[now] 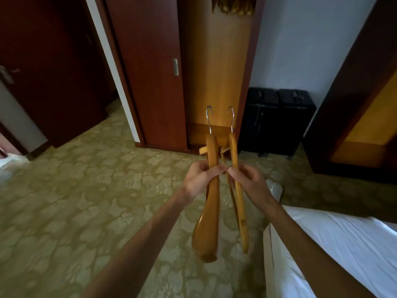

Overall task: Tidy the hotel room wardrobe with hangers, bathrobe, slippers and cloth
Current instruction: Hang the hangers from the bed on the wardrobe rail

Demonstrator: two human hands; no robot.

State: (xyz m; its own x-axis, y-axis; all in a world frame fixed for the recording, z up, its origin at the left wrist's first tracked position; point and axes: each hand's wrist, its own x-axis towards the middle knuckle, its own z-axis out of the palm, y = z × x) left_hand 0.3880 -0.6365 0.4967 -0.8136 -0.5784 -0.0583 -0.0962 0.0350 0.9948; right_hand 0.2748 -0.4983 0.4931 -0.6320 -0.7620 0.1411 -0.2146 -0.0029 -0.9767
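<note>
Two wooden hangers with metal hooks are held out in front of me, hooks pointing toward the wardrobe. My left hand [200, 179] grips the broad-shouldered hanger [209, 211]. My right hand [250, 183] grips the slimmer hanger [238, 201] with a trouser bar. The open wardrobe [217, 72] stands straight ahead, its light wooden inside showing. Several more wooden hangers [234, 5] hang at its top edge. No bathrobe or cloth can be made out; something white [276, 189] lies on the floor behind my right hand.
The wardrobe's dark sliding door [150, 72] is pushed left. Two black suitcases [277, 121] stand right of the wardrobe against the wall. A bed with white sheets [335, 250] is at lower right. Patterned carpet [86, 201] covers the floor. A dark room door [43, 72] is on the left.
</note>
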